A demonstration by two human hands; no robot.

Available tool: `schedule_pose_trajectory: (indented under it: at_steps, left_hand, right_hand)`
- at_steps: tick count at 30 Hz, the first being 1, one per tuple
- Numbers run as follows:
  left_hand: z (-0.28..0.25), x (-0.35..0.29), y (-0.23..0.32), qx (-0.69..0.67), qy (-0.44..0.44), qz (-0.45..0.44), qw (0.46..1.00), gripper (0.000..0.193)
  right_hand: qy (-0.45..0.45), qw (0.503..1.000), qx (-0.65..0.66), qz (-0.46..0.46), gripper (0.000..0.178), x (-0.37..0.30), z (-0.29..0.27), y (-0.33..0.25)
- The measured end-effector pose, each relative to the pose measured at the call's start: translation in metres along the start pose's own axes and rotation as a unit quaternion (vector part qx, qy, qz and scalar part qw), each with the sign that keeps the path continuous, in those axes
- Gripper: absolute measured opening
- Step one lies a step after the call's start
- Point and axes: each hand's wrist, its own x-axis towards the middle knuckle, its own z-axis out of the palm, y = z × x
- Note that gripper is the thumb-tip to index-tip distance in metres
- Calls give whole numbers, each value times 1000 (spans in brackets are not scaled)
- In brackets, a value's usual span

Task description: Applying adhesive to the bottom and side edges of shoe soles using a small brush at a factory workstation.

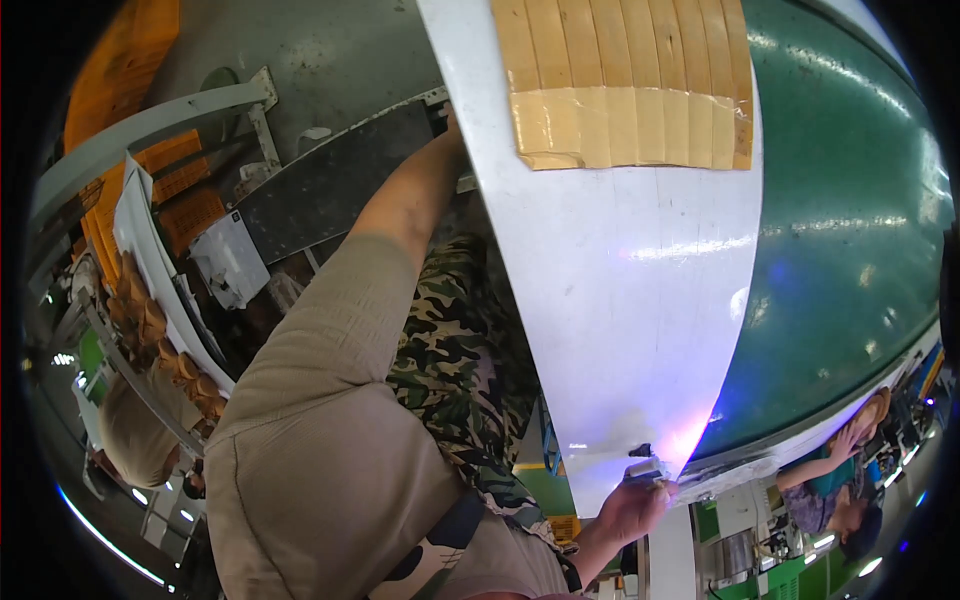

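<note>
My right hand (632, 512) is at the lower end of the white tabletop (620, 300), its fingers closed on a small silvery-grey piece (645, 470) whose kind I cannot make out. Just beyond that piece lies a small dark object (641, 450), and a purple-white glow falls on the table beside it. My left forearm (412, 190) stretches toward the upper edge of the white tabletop. The left hand itself is hidden behind that edge, so its fingers do not show.
Ribbed brown cardboard (630, 90) with tape lies on the table's upper part. Alongside runs a green belt-like surface (850, 220). To the left are a dark panel (335, 180), a curved grey rail (150, 125) and orange crates (190, 210). Another person (840, 480) is at lower right.
</note>
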Motion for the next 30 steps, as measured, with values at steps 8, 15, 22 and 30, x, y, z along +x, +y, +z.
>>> schedule_pose_trajectory:
  at_steps: [8, 15, 22, 30]
  left_hand:
    - [-2, 51, 17, 39, -3, -3, 999, 84]
    - [-13, 58, 4, 59, 18, -15, 998, 88]
    - [3, 40, -4, 67, 18, -6, 998, 92]
    - [-53, -22, 24, -15, -12, -72, 997, 97]
  right_hand:
    - [47, 999, -3, 0, 11, 9, -10, 8]
    - [16, 1000, 0, 20, 9, 10, -16, 9]
    - [27, 1000, 2, 2, 11, -4, -19, 5]
    - [-43, 999, 20, -18, 15, -26, -27, -7]
